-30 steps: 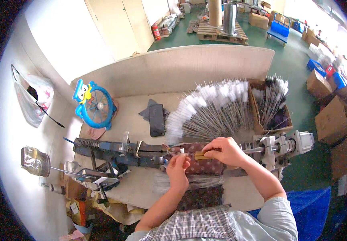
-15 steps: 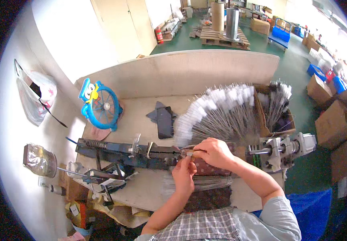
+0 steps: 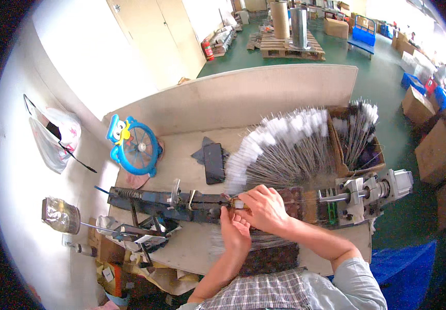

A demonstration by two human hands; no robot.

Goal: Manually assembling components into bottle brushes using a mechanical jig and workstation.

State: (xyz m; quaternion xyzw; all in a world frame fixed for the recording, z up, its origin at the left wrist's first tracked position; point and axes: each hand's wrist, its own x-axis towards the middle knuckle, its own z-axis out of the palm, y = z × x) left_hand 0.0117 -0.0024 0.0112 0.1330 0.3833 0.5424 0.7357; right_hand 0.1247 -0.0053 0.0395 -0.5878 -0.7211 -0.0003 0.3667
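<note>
My left hand (image 3: 235,233) is at the near side of a long dark metal rail (image 3: 155,202), thumb raised and fingers curled against the rail's right end. My right hand (image 3: 265,211) reaches in from the right and meets it there, its fingertips pinched together. A small pale piece (image 3: 239,204) shows at those fingertips; what either hand pinches is too small to make out. A thin wire runs from there toward the metal spindle (image 3: 339,197) of a motor unit (image 3: 396,186). Below my hands lies a bundle of thin wires (image 3: 274,236).
Behind my hands fans a large pile of white-tipped wire brushes (image 3: 285,139), beside a cardboard box (image 3: 342,155) of darker ones. A phone (image 3: 213,164) and a blue toy-shaped fan (image 3: 136,147) stand to the left. A lamp-like holder (image 3: 61,216) juts out at the left; a board (image 3: 243,93) edges the table's back.
The view has shifted slightly, so the bench sits a little further right. Both hands stay together at the rail's end; my right hand has turned, its fingers more curled around the pale piece.
</note>
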